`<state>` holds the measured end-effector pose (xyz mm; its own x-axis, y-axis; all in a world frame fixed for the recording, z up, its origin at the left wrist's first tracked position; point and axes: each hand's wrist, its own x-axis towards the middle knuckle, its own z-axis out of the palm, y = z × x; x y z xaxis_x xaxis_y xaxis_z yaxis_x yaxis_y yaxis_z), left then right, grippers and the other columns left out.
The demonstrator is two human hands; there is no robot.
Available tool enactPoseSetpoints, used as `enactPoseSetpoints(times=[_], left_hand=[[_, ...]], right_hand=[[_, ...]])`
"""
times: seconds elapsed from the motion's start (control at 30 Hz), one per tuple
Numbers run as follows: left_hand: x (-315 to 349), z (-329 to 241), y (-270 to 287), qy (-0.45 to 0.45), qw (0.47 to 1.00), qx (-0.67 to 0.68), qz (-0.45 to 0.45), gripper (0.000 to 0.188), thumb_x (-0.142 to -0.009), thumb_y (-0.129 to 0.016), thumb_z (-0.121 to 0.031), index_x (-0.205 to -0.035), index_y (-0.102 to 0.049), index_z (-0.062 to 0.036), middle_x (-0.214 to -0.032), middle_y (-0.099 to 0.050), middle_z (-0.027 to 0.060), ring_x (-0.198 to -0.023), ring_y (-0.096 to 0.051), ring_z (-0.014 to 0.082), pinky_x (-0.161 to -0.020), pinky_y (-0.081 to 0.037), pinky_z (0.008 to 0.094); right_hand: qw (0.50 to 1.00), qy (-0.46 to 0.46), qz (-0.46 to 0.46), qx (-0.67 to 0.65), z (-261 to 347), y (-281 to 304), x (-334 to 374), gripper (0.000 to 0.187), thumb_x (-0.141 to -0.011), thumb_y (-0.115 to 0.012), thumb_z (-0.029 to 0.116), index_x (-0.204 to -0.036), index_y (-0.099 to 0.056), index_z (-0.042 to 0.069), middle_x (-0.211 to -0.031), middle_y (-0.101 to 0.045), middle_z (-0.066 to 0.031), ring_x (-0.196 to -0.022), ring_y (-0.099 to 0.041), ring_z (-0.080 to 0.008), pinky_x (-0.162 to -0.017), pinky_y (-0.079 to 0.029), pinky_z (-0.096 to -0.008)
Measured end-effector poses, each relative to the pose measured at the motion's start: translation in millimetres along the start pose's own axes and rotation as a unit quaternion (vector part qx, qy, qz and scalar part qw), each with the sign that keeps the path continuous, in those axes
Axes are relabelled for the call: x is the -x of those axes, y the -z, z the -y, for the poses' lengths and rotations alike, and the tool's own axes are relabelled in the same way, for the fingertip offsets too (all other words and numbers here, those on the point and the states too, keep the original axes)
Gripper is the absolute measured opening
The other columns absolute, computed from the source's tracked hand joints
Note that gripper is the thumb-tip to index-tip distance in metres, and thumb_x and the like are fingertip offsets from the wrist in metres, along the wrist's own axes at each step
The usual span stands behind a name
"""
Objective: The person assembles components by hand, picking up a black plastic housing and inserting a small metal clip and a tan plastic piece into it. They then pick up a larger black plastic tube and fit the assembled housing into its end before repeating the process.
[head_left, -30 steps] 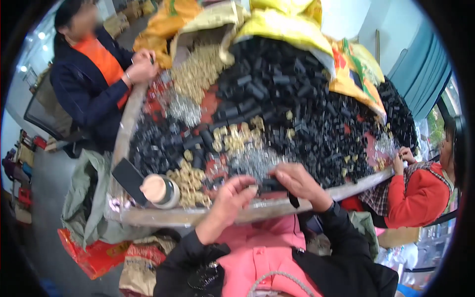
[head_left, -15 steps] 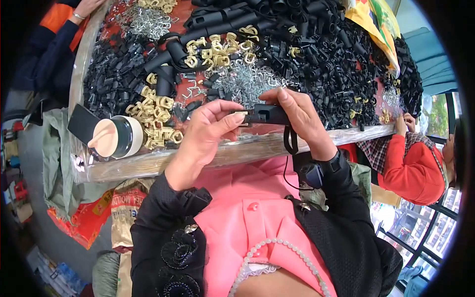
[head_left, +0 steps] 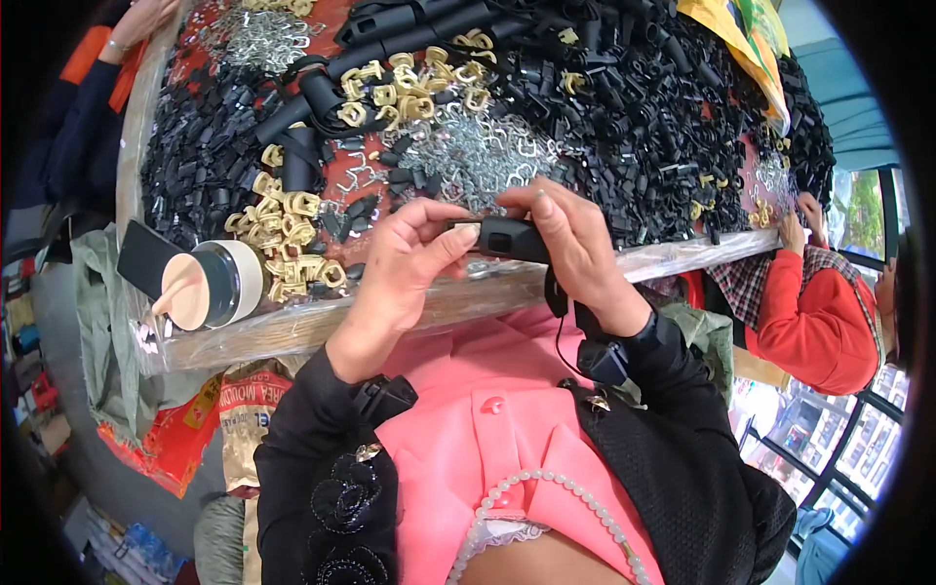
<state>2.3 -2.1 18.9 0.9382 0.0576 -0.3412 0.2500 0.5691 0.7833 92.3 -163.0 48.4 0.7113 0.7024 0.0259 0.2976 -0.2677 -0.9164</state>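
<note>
In front of me, over the table's near edge, my right hand grips a black plastic tube-shaped part with an oblong slot in its side. A black strap hangs from its right end. The thumb and fingers of my left hand pinch at its left end, where the fingertips hide most of what is there. Just beyond my hands lies a heap of silver wire clips. Gold-coloured clips lie farther back, and more gold clips are left of my left hand.
Small black parts cover much of the table. A round tub and a dark phone-like slab sit at the near left corner. The wooden edge runs before me. A red-sleeved person works at right; another person's arm shows at left.
The black part has turned a little, so its slotted side shows more, and has shifted slightly left and down. A pale piece at my left fingertips no longer shows.
</note>
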Motion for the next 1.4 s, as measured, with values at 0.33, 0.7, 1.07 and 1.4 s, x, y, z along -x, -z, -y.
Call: enactPoseSetpoints(times=[0.33,0.7,1.07,1.4], left_hand=[[8,-11,2,0.028,0.999,-0.045,0.006,0.019,-0.076,-0.064,-0.010,-0.089,-0.056,-0.0002,-0.068,-0.057,0.0021,-0.055,-0.051,0.0056,-0.049,-0.042,0.0181],[10,-13,-5,0.033,0.995,-0.086,-0.022,0.021,-0.075,-0.065,-0.010,-0.091,-0.056,0.0003,-0.065,-0.057,0.0017,-0.053,-0.051,0.0057,-0.048,-0.040,0.0182],[3,-5,-2,0.061,0.998,0.015,0.027,0.036,-0.074,-0.065,-0.010,-0.104,-0.047,-0.0016,-0.082,-0.057,0.0026,-0.067,-0.053,0.0066,-0.055,-0.043,0.0179],[6,-7,-12,0.040,0.996,0.051,0.067,0.057,-0.078,-0.061,-0.030,-0.120,-0.033,-0.0029,-0.097,-0.053,0.0048,-0.084,-0.053,0.0115,-0.068,-0.048,0.0237]], right_hand=[[0.997,-0.013,-0.030,-0.076,-7,-18,8,0.046,-0.093,-0.029,0.030,-0.090,-0.057,-0.005,-0.083,-0.060,-0.0083,-0.078,-0.055,-0.0126,-0.072,-0.042,-0.0239],[0.981,-0.065,-0.076,-0.164,-6,-29,10,0.040,-0.093,-0.031,0.026,-0.083,-0.057,-0.004,-0.074,-0.060,-0.0100,-0.070,-0.057,-0.0153,-0.065,-0.044,-0.0265],[0.973,0.167,0.129,-0.090,-13,-15,6,0.074,-0.075,-0.046,0.055,-0.121,-0.039,-0.003,-0.120,-0.041,-0.0185,-0.111,-0.039,-0.0296,-0.094,-0.028,-0.0395],[0.967,0.162,0.136,-0.140,-8,-7,7,0.099,-0.056,-0.061,0.063,-0.123,-0.034,-0.005,-0.122,-0.038,-0.0179,-0.112,-0.040,-0.0290,-0.096,-0.027,-0.0385]])
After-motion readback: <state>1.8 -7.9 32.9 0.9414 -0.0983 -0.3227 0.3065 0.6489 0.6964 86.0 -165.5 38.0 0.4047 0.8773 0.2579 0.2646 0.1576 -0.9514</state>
